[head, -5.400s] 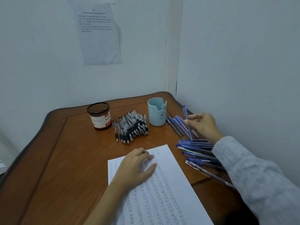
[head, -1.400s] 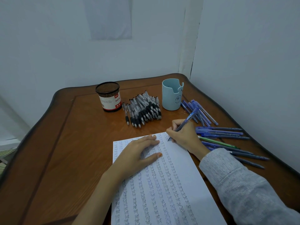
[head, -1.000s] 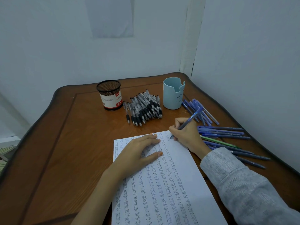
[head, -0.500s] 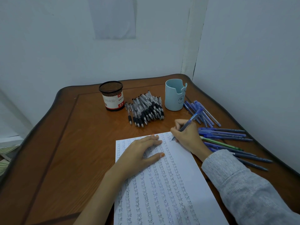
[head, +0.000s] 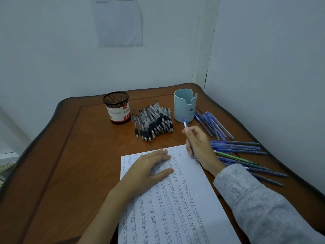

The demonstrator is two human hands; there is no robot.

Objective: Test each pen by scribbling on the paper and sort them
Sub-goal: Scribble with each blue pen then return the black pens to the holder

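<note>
Head view: right hand [head: 200, 145] grips blue pen [head: 185, 124] upright; left hand [head: 149, 169] flat on paper [head: 190, 191].

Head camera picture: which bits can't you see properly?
All in the head view:
- tip of the blue pen: blurred against the right hand that grips it, so whether it touches the paper is unclear.
- paper: near end cut off by the bottom edge; part lies under the left hand; marks too small to read.
- wall sheet: top cut off, print too small.
- mesh cup: inside too dark to see.
</note>
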